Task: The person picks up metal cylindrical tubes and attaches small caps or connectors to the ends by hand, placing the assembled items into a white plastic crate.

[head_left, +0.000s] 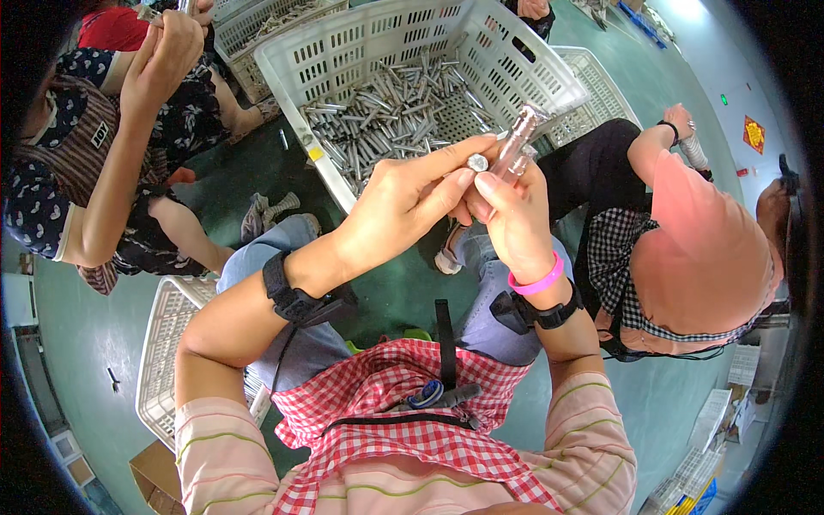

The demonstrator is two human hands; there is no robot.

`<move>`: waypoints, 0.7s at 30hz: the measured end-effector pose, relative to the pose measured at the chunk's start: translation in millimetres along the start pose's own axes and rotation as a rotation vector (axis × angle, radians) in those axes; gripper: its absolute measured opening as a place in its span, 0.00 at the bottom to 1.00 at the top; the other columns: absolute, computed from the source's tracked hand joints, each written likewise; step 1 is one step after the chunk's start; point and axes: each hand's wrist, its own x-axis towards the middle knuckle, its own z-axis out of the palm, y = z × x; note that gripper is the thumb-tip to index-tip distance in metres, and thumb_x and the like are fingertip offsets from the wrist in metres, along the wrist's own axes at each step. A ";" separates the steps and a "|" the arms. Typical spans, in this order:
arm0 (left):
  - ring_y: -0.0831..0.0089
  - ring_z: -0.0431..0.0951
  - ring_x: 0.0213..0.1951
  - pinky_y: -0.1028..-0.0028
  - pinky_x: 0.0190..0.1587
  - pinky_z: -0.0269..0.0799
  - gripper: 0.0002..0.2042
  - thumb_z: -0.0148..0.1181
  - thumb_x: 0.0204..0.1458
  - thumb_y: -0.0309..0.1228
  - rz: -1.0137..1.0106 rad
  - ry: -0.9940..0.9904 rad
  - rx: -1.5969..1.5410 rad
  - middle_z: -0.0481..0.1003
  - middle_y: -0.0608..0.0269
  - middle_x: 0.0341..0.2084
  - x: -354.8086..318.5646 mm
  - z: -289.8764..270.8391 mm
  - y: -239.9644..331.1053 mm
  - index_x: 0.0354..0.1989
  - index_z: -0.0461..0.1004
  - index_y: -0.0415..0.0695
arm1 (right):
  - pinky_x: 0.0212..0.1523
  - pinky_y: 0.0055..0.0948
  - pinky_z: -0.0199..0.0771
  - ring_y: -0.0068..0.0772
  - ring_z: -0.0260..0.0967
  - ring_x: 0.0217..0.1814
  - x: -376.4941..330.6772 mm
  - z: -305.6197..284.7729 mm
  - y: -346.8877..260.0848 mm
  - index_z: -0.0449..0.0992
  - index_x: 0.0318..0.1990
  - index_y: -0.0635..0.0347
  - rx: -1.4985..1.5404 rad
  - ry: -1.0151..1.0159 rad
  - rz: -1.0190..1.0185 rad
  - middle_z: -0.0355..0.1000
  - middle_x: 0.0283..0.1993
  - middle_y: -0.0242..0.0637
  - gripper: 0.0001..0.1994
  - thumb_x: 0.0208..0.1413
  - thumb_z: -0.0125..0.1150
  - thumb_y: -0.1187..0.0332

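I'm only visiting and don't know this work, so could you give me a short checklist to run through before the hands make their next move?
1. Left hand grips the round-ended metal piece: ok, it looks pinched.
2. Right hand holds shiny metal cylinders: ok.
3. Number of cylinders held: cannot tell, fingers hide some.
4. White crate seems within reach: ok, just ahead, with metal pieces inside.
5. Left neighbour's raised hand apart from these: ok.

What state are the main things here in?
Left hand: pinching a small metal piece.
Right hand: closed around shiny metal parts.
Big white crate: open-topped, partly filled.
Loose metal pieces: heaped inside it.
Pink wristband: worn, right wrist.
Checked apron: worn.
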 end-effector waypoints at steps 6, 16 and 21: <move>0.79 0.74 0.25 0.78 0.32 0.72 0.16 0.43 0.56 0.26 0.042 0.061 -0.033 0.73 0.62 0.26 0.5 5.7 0.0 0.54 0.62 0.40 | 0.19 0.14 0.53 0.11 0.54 0.19 -0.9 0.2 -0.4 0.66 0.31 0.61 -0.004 0.000 -0.016 0.60 0.21 0.23 0.06 0.49 0.56 0.71; 0.77 0.74 0.27 0.77 0.34 0.72 0.18 0.39 0.58 0.27 0.001 -0.012 -0.067 0.72 0.60 0.38 -0.7 2.1 -0.1 0.56 0.58 0.39 | 0.20 0.14 0.53 0.11 0.54 0.20 -3.3 -0.4 0.3 0.69 0.34 0.63 0.036 -0.020 -0.043 0.62 0.22 0.23 0.07 0.49 0.56 0.71; 0.75 0.74 0.29 0.75 0.36 0.71 0.18 0.39 0.57 0.26 0.017 -0.039 -0.142 0.70 0.59 0.44 -3.1 0.6 -5.6 0.57 0.57 0.38 | 0.20 0.14 0.52 0.11 0.54 0.20 -4.9 -0.1 -0.9 0.71 0.35 0.63 -0.020 -0.031 -0.043 0.63 0.22 0.22 0.08 0.48 0.57 0.69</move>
